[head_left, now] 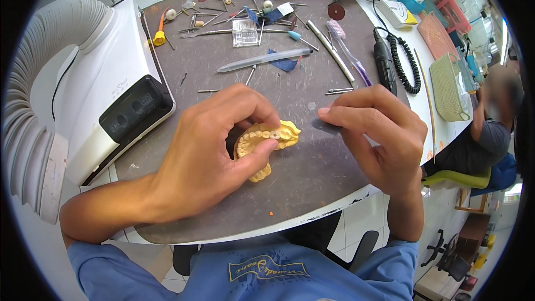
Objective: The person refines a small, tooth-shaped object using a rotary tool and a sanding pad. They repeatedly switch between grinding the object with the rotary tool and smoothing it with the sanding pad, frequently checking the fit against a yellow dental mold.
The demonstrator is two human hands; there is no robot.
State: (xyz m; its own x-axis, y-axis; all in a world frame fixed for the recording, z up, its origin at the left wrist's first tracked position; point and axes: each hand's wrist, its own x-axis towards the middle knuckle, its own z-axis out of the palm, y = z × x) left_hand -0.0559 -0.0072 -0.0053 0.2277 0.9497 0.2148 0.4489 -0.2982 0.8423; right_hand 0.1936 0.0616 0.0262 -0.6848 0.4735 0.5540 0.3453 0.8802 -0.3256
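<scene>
A yellow dental model (288,134) with a row of cream-coloured teeth rests on the grey-brown work surface in front of me. My left hand (214,139) is closed around it from the left, index fingertip and thumb pinching either side of a whitish tooth crown (275,134). Part of the model is hidden behind those fingers. To the right, apart from the model, my right hand (382,134) pinches a small dark grey-blue piece of thin sheet (325,126), possibly articulating paper, between thumb and index finger.
Several burs, a clear small box (245,33), a translucent pen (264,60) and a purple toothbrush (348,50) lie beyond my hands. A white suction unit (120,86) with a hose (61,39) stands left. A black handpiece (384,58) lies right; another person (493,128) sits farther right.
</scene>
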